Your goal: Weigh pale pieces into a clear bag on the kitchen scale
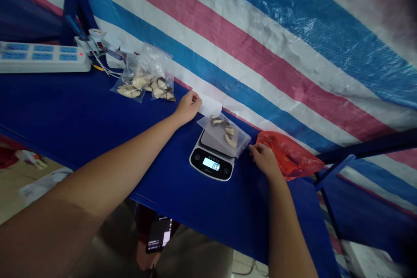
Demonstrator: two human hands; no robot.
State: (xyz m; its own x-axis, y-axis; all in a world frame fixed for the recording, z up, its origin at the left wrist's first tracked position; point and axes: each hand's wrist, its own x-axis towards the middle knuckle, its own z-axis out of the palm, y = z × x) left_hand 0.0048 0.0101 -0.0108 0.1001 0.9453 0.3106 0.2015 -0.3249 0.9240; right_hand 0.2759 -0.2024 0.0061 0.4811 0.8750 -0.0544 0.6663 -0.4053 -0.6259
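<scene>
Scale (211, 160) between hands, near table edge (182, 215)

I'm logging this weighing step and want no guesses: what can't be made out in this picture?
- Scale display: digits too small and glary to read for sure, head view.
- Left hand: fingers curl over the white bag edge; the grip is hidden.
- Red bag: opaque, contents unseen.
- Pieces in the clear bag on the scale: too small to identify.
</scene>
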